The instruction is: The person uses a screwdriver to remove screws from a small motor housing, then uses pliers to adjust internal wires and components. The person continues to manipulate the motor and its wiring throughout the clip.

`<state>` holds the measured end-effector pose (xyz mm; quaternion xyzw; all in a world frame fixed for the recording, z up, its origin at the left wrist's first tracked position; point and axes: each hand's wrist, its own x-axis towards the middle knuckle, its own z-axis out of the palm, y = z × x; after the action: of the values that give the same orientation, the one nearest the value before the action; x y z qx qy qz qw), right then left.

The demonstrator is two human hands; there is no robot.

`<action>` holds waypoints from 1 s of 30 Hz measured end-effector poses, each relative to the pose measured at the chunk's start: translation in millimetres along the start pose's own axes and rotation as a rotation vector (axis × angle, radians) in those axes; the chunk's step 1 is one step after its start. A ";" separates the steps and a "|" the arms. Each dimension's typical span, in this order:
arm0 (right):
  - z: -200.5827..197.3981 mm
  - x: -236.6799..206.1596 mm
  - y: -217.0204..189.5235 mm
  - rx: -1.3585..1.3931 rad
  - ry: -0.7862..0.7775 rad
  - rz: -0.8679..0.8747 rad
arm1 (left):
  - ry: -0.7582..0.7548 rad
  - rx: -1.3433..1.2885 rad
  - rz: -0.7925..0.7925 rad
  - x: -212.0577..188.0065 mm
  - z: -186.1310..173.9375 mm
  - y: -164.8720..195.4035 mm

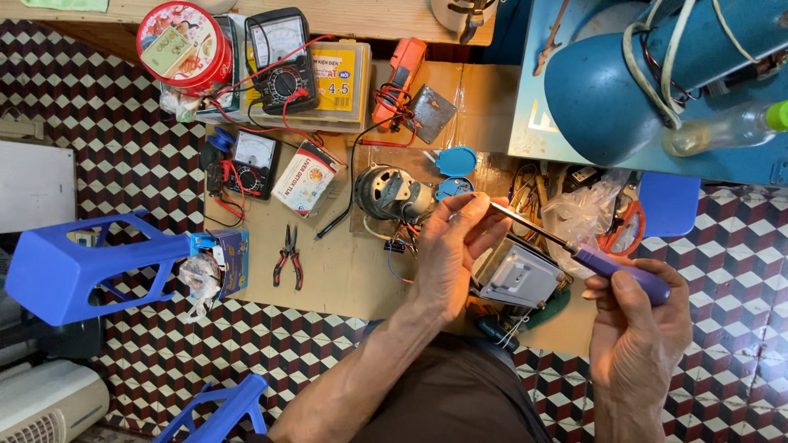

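Head view: right hand [636, 328] is gripping screwdriver [574, 248], left hand [451, 250] is pinching its tip above motor [394, 194]; grey box [519, 279] is lying untouched.

Red-handled pliers [288, 257], two multimeters [281, 61], red round tin [184, 43], blue plastic stool [78, 264]

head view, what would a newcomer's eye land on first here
Probably the two hands at centre: the right hand grips a purple-handled screwdriver, while the left hand pinches its tip above a small motor. Next, the big blue lamp shade at upper right and the blue plastic stool lying at left.
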<state>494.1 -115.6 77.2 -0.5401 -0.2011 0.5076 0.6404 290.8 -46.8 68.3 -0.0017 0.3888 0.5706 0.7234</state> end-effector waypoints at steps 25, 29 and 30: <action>121.2 12.3 -63.7 -0.504 -0.336 -0.309 | -0.750 1.793 0.676 29.7 -2.5 177.5; 140.1 21.2 -46.1 -0.701 -0.392 -0.377 | -0.783 1.822 0.635 54.0 -22.2 171.4; 143.8 21.7 -41.6 -0.703 -0.393 -0.356 | -0.780 1.815 0.616 59.4 -27.9 170.5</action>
<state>405.0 -22.5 156.4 -0.5753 -0.5695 0.3831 0.4449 137.0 49.3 90.5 0.8290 0.3950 0.1840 0.3506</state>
